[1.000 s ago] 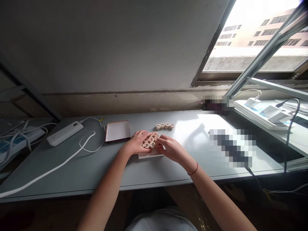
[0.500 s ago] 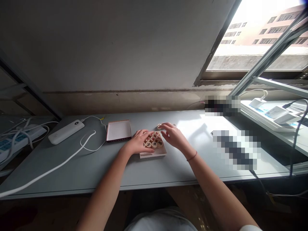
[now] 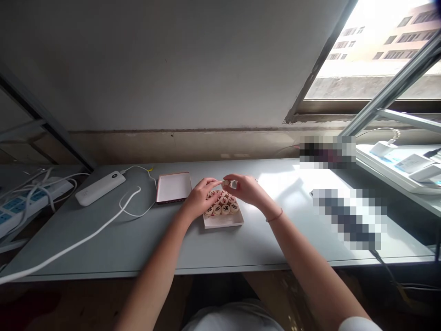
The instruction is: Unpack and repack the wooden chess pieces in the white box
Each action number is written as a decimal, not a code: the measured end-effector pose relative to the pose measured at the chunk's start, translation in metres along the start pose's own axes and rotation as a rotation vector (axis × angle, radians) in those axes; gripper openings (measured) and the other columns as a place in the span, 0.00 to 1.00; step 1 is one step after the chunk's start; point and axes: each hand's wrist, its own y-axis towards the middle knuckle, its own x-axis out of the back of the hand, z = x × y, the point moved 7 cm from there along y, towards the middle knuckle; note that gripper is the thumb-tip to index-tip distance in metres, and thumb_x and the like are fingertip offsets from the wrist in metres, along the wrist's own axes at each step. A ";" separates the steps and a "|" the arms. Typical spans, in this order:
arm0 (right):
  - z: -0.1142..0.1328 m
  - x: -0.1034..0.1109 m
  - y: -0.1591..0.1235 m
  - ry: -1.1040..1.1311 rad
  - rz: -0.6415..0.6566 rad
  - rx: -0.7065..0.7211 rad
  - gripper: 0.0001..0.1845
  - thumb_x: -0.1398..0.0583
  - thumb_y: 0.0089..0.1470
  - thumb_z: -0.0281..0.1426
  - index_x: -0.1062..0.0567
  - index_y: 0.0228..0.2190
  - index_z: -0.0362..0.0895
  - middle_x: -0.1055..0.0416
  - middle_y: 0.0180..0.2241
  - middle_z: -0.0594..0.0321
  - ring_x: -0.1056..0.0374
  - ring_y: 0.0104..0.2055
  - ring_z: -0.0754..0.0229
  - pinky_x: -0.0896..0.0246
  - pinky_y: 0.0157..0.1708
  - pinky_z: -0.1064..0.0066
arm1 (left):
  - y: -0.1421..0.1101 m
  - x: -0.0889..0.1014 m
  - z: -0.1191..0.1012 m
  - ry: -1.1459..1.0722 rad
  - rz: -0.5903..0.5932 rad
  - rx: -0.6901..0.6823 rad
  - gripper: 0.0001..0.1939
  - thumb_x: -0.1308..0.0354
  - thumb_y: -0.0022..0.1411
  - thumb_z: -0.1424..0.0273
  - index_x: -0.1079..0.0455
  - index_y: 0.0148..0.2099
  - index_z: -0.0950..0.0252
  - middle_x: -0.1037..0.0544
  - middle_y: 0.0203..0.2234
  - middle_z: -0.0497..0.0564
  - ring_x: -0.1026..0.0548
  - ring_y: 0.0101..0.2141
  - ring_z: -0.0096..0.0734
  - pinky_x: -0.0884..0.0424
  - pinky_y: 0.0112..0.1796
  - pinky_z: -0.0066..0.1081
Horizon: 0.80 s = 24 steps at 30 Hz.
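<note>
Round Chinese chess pieces [image 3: 225,209] with black and red characters lie in rows in a shallow white box [image 3: 223,221] on the desk. Between the thumb and fingers of my right hand [image 3: 248,189] is one chess piece [image 3: 227,183], held just above the far side of the box. My left hand [image 3: 202,195] is at the box's left side, fingers stretched over the pieces, its index fingertip close to the held piece; whether it touches is hard to see. Another piece [image 3: 256,180] shows partly behind my right hand.
Left of the box lies its open lid [image 3: 174,187], white inside. A white power bank [image 3: 100,188] with a cable and a thick white cord [image 3: 93,236] are farther left. Power strips [image 3: 32,202] stand at the left edge. A blurred dark object [image 3: 347,218] lies at right.
My right hand has picked up a chess piece from the desk behind the box and brought it over the box's far edge. My left fingers have lifted toward it.
</note>
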 end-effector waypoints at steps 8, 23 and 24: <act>0.006 -0.020 -0.021 0.691 0.028 0.001 0.22 0.37 0.49 0.48 0.28 0.36 0.43 0.26 0.32 0.59 0.33 0.27 0.64 0.39 0.21 0.74 | -0.004 0.015 -0.022 -0.063 -0.031 0.006 0.10 0.43 0.63 0.69 0.29 0.47 0.59 0.26 0.42 0.49 0.25 0.41 0.29 0.28 0.43 0.29; 0.001 -0.012 -0.029 0.646 -0.091 0.018 0.20 0.39 0.52 0.46 0.28 0.38 0.43 0.28 0.33 0.60 0.33 0.28 0.65 0.37 0.25 0.73 | -0.061 0.012 -0.024 0.082 0.064 -0.109 0.02 0.42 0.60 0.71 0.30 0.34 0.61 0.22 0.37 0.50 0.28 0.38 0.31 0.30 0.42 0.34; 0.003 -0.012 -0.029 0.630 -0.086 0.021 0.20 0.38 0.52 0.46 0.28 0.38 0.43 0.28 0.33 0.60 0.33 0.28 0.65 0.37 0.25 0.73 | -0.061 0.011 -0.025 0.083 0.072 -0.111 0.01 0.42 0.60 0.71 0.29 0.34 0.61 0.22 0.37 0.49 0.28 0.38 0.31 0.30 0.42 0.34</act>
